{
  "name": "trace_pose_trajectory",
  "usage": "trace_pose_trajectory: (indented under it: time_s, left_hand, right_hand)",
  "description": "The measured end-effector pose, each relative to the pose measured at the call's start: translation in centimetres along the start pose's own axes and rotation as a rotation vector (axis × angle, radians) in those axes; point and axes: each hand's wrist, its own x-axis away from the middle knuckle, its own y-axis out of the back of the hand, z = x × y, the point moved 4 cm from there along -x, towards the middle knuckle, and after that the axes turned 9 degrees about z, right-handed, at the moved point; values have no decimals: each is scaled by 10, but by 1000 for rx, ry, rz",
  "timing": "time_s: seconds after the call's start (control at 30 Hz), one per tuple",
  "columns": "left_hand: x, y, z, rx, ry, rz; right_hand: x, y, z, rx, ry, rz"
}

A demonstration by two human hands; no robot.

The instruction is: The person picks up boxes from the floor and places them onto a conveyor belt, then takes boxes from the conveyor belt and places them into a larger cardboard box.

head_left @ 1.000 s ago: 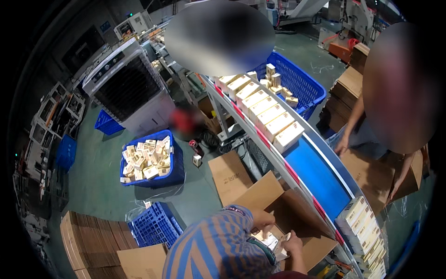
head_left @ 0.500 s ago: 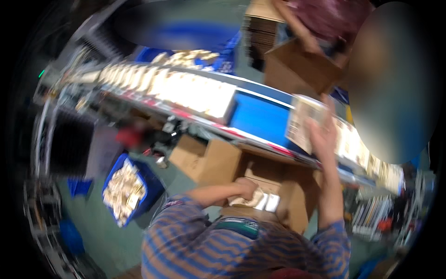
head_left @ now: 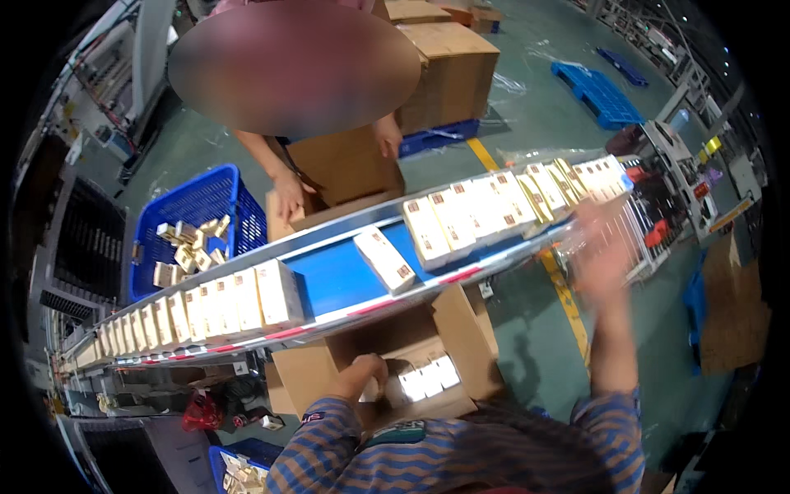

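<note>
My left hand (head_left: pixel 366 376) reaches down into an open cardboard box (head_left: pixel 467 333) in front of me, fingers curled closed. A pale patch shows beneath the fingers, but what they hold is hidden. Beside it, several small white cartons (head_left: pixel 429 379) stand in a row inside the box. My right hand (head_left: pixel 601 251) is stretched out to the right, by the near side of the belt's right end. It is smeared by motion, so its fingers cannot be read. Close by, a packed row of cream cartons (head_left: pixel 469 218) stands on the blue conveyor belt (head_left: pixel 337 276). A single carton (head_left: pixel 385 259) lies apart mid-belt.
Another row of cartons (head_left: pixel 197 311) fills the belt's left part. Across the belt, a co-worker's hands (head_left: pixel 288 193) are at another open cardboard box (head_left: pixel 346 169). A blue basket (head_left: pixel 239 206) of loose cartons stands far left; a blue bin (head_left: pixel 218 465) sits near left.
The view has swung, showing more of the right side. My right hand has left the cartons it was touching on the belt and moved right. My left hand stays inside the box.
</note>
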Motion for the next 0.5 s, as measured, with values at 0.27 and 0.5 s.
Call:
trace_pose_trajectory:
  time_s: [0.27, 0.5]
  left_hand:
    - [39, -13, 6, 141, -183, -221]
    - [76, -52, -38, 224, 67, -237]
  right_hand:
    - [232, -438, -31, 131, 274, 1516]
    - [290, -476, -77, 199, -42, 1528]
